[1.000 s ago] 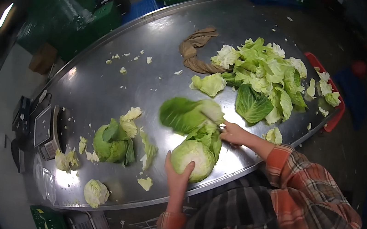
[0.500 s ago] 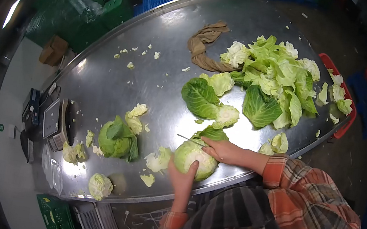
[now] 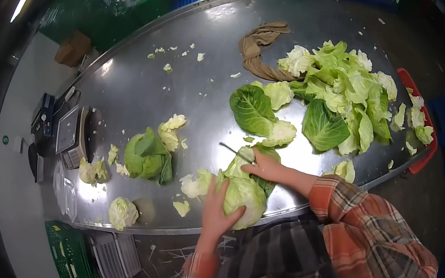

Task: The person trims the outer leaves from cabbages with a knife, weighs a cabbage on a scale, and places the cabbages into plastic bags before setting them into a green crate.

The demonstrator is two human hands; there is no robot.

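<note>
A pale green cabbage (image 3: 246, 199) rests at the table's near edge, with my left hand (image 3: 218, 213) gripping its left side, thumb and fingers spread round it. My right hand (image 3: 266, 166) holds a thin knife (image 3: 230, 150) that points left, while its fingers press on a loosened outer leaf (image 3: 238, 166) at the cabbage's far side. Part of the knife is hidden under the fingers. Just beyond lie a dark green leaf (image 3: 251, 109) and a pale cut leaf base (image 3: 284, 134). Left of my left hand are pale leaf scraps (image 3: 195, 184).
A heap of leaves (image 3: 347, 88) covers the table's right end beside a brown cloth (image 3: 252, 50) and a red crate (image 3: 422, 157). Two more cabbages, one leafy (image 3: 147, 154) and one trimmed (image 3: 123, 213), sit left, near a scale (image 3: 72, 136). Green crates (image 3: 69, 256) stand below.
The cabbage has turned, so its pale cut base no longer faces up. An outer leaf has come away under my right hand, which still holds the knife. The view has shifted slightly.
</note>
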